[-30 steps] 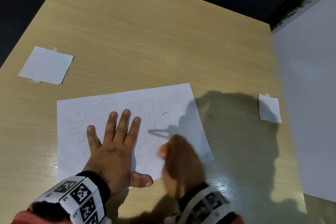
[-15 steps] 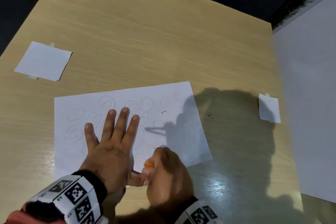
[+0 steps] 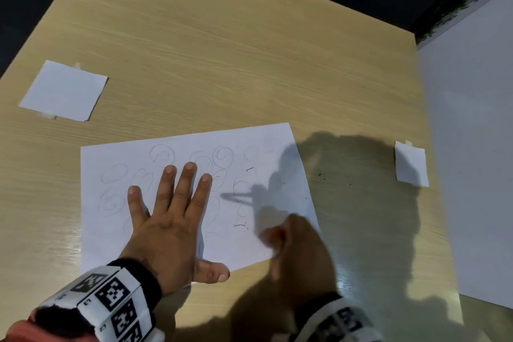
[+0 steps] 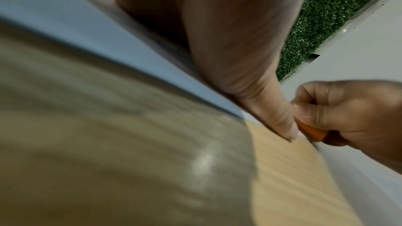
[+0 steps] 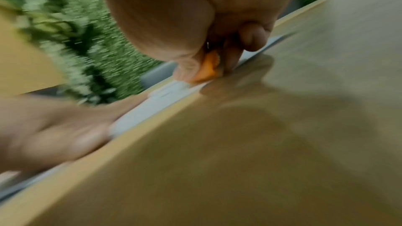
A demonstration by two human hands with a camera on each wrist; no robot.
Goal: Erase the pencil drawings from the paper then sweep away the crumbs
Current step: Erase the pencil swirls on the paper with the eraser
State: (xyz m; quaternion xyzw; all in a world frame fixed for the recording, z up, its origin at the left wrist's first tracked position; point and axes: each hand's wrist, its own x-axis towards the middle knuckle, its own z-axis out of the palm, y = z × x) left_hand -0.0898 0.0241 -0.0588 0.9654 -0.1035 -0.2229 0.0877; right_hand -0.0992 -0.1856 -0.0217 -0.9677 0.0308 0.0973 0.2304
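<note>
Head view: paper [image 3: 249, 203] lies flat on the wooden surface [image 3: 222, 50], near the front edge, long side roughly across. Faint pencil spirals [image 3: 222, 155] cover its left and middle; a few short dark marks sit right of centre. Dark crumbs [image 3: 322, 175] lie on the surface just past the paper's right edge.

Left hand [image 3: 169, 219]: released grip, fingers straight and spread, palm pressed flat on the paper's lower left half. Thumb [image 3: 213, 272] sticks out sideways over the paper's near edge onto the surface.

Right hand [image 3: 299, 255]: motion-blurred in head view, over the paper's lower right corner. What it holds can't be read from there; only the back of the hand shows.

Wrist views fill that in:
- Left wrist: right hand [image 4: 348, 112] is clenched around an orange eraser [image 4: 313, 132], its tip down at the paper, just beside the left thumb [image 4: 274, 114].
- Right wrist: the eraser [image 5: 207, 70] is pinched between thumb and fingers, its lower end touching the paper's edge [image 5: 169, 90]. Blurred left hand [image 5: 50, 126] lies flat on the sheet in the lower left of that frame.

Only head view shows the rest: a small white paper square [image 3: 63, 90] taped down at the surface's far left, a smaller taped one [image 3: 410, 164] at the right, well apart from the main sheet, and a large white board [image 3: 472, 133] along the right side. Both wrist views show green foliage in the background; head view catches only a sliver of it, top right.
</note>
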